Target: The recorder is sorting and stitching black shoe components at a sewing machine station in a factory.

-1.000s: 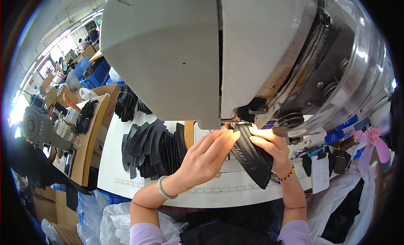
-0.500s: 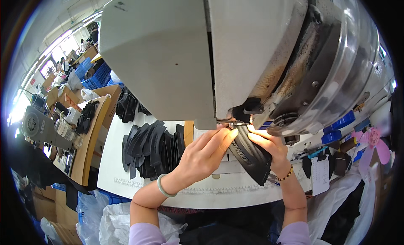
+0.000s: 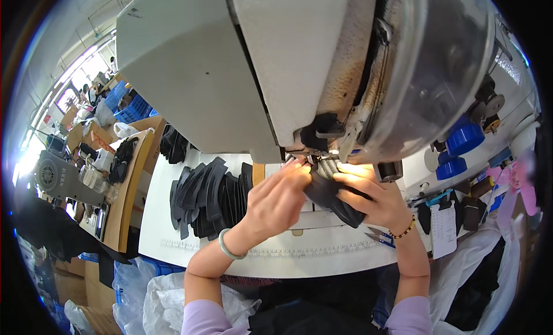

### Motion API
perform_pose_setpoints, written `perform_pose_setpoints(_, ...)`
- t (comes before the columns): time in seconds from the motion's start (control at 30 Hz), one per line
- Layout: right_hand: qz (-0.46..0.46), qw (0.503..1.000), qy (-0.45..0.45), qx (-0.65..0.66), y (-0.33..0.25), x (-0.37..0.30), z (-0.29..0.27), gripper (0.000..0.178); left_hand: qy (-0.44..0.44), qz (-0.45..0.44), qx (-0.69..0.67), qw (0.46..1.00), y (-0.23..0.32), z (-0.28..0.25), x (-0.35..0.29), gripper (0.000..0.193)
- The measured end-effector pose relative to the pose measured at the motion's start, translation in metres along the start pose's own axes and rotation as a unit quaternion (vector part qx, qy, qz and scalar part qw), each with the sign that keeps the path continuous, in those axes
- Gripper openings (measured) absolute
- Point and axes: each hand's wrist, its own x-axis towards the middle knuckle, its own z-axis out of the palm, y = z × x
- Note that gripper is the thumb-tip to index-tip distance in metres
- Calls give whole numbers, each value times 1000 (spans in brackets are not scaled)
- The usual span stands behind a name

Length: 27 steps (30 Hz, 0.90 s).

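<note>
Under the head of a large pale sewing machine, a curved black padded piece lies with its upper end at the lit needle area. My left hand pinches the left edge of this piece, fingertips close to the needle. From the other side my right hand grips it, thumb and fingers along its right edge. The needle and presser foot are partly hidden by my fingers and the machine. To the left of my left hand, several flat curved black pieces lie in overlapping rows on the white table.
Blue-handled snips lie beside my right wrist. A printed ruler strip runs along the table's front edge. Blue thread caps, a white card and a pink fan stand at right. A wooden-edged bench is at left.
The black padded piece has turned and shifted left, its lettered face no longer showing. My right hand has moved further over it. The view has shifted slightly, and the snips now show.
</note>
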Motion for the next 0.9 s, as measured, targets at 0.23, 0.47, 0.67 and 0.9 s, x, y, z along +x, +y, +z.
perform_pose_setpoints(0.23,-31,996,87,13,5,-10,18,28,74,-96,-52,991,4,8,-3,23)
perform_pose_setpoints(0.47,-33,996,77,28,6,-11,19,24,34,87,-6,996,2,11,-14,29)
perform_pose_setpoints(0.67,-34,996,75,29,7,-14,19,24,25,114,-3,993,1,9,-12,28)
perform_pose_setpoints(0.9,-44,994,94,32,8,-12,22,25,3,109,21,994,4,3,-8,27)
